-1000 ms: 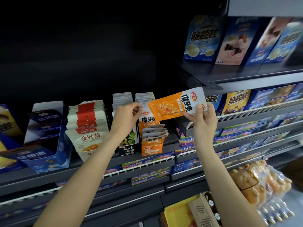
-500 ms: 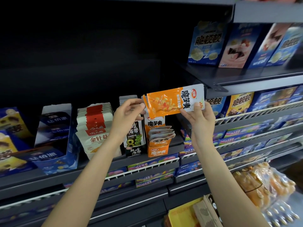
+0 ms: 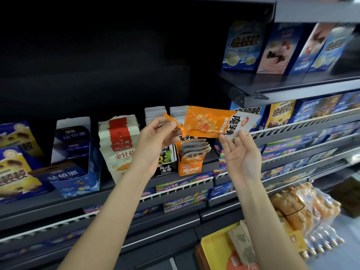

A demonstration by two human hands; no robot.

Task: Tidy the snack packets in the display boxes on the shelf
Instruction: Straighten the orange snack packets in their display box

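- Since the earlier pictures the right hand (image 3: 240, 152) has let its fingers loosen under the orange packet (image 3: 209, 123), which now lies more level and a little more to the right; the left hand (image 3: 155, 137) kept its pinch.
- At this moment the packet is in the air, flat and sideways, above and just in front of the orange display box (image 3: 190, 162) on the shelf (image 3: 58, 203).
- Left hand: thumb and fingers are pinched together on the packet's left edge, wrist raised.
- Right hand: palm up, fingers apart and nearly straight, only the fingertips touching the white end from below.
- Step in hand, as I judge: straightening one loose packet before it goes back into its box.
- Next move probably calls for turning the packet upright and sliding it in among the other packets of that box without bending them.
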